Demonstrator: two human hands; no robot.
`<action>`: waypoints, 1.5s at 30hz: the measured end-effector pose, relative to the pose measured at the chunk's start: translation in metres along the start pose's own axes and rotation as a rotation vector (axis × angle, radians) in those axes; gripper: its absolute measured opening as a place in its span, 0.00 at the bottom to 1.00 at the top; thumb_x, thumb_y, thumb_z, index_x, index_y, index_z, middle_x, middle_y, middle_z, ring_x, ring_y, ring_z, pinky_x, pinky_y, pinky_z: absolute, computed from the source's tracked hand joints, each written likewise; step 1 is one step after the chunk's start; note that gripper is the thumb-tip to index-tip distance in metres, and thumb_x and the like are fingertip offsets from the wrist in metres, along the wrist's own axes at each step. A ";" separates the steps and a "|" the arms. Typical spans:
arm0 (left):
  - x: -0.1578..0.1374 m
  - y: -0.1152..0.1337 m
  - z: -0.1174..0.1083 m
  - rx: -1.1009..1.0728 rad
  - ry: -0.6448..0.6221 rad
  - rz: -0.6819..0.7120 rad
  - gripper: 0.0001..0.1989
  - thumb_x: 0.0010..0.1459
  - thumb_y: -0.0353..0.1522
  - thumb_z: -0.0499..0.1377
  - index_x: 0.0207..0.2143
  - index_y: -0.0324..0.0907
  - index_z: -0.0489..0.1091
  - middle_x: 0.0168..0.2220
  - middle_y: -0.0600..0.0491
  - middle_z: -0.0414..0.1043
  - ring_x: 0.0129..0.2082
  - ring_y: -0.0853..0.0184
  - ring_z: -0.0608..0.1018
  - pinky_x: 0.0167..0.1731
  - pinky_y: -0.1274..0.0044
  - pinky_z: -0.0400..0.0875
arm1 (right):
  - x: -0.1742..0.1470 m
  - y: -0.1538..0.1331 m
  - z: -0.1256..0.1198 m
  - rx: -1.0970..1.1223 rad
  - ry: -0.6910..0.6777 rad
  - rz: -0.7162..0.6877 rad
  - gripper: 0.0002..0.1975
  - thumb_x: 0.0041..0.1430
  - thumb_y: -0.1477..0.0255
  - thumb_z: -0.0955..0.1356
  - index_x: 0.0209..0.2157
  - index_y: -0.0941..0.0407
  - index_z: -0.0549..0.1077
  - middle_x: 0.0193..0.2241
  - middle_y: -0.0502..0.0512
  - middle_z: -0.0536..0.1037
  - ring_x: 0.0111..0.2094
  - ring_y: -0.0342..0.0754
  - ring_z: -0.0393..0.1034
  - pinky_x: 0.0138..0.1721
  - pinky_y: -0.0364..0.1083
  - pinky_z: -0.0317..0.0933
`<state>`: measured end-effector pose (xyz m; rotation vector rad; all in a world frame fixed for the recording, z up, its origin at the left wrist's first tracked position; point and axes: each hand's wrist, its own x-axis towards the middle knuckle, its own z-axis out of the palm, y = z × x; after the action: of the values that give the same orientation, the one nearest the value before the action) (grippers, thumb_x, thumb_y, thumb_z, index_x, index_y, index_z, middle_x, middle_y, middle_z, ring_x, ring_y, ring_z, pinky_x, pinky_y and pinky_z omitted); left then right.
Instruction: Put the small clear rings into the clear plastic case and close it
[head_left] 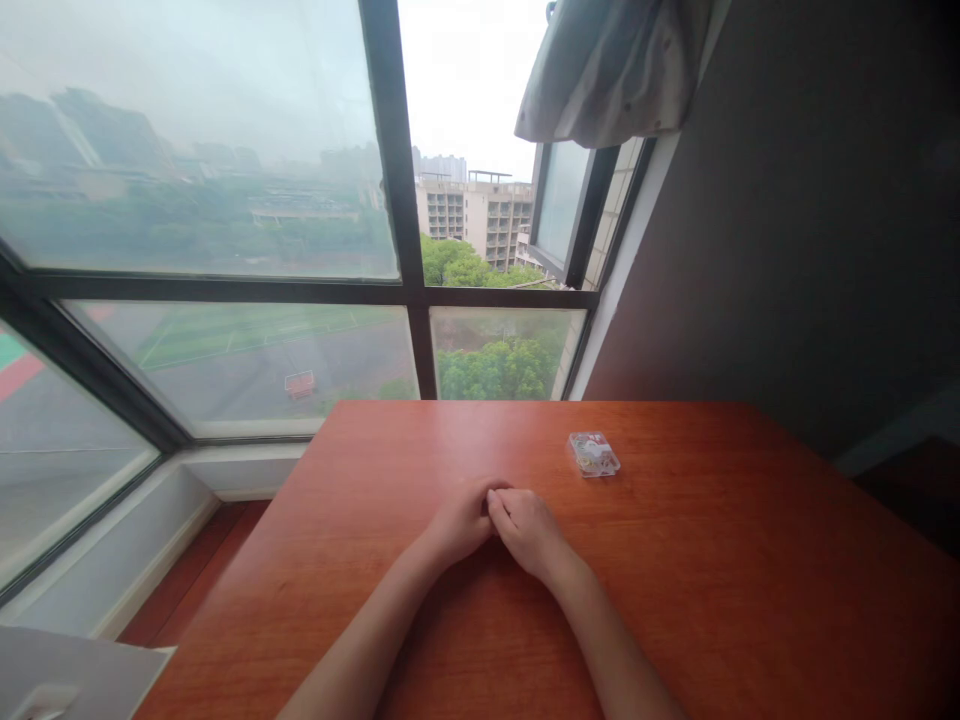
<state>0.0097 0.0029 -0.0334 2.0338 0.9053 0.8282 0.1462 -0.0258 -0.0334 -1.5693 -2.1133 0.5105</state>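
My left hand point(461, 520) and my right hand point(531, 530) rest together on the wooden tabletop point(697, 560), with their fingers curled and touching each other. No object shows in either of them, though the undersides of the fingers are hidden. Beyond my right hand and a little to its right lies a small clear plastic box point(594, 455). It looks closed, and small pieces of mixed colours show through it, too small to name. Neither hand touches the box.
The table's far edge meets a large dark-framed window point(415, 295). One window pane point(562, 205) on the right stands open beneath a gathered grey curtain point(615, 75). A dark wall point(787, 220) rises at the right. A white object point(75, 670) sits at the lower left.
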 end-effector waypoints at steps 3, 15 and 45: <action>0.000 0.001 0.000 0.008 0.009 0.004 0.21 0.43 0.21 0.53 0.40 0.39 0.74 0.38 0.50 0.77 0.37 0.65 0.76 0.41 0.76 0.69 | 0.000 0.000 -0.001 0.011 0.004 -0.010 0.22 0.67 0.69 0.54 0.24 0.56 0.71 0.26 0.53 0.76 0.26 0.43 0.65 0.28 0.42 0.46; 0.000 0.000 0.001 0.035 0.004 0.003 0.20 0.44 0.21 0.53 0.40 0.39 0.74 0.38 0.50 0.77 0.37 0.65 0.76 0.41 0.75 0.69 | -0.001 0.000 -0.003 -0.003 0.015 -0.013 0.21 0.67 0.68 0.55 0.23 0.56 0.69 0.24 0.52 0.75 0.25 0.42 0.63 0.27 0.42 0.45; 0.000 -0.001 0.001 0.077 -0.007 0.002 0.19 0.44 0.22 0.53 0.39 0.39 0.74 0.37 0.51 0.77 0.37 0.65 0.76 0.40 0.76 0.69 | -0.002 -0.006 -0.010 -0.136 -0.065 0.041 0.20 0.67 0.67 0.55 0.31 0.56 0.75 0.34 0.57 0.79 0.34 0.46 0.72 0.31 0.43 0.51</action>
<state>0.0102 0.0033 -0.0340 2.1029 0.9440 0.7980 0.1475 -0.0290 -0.0226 -1.6949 -2.2091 0.4456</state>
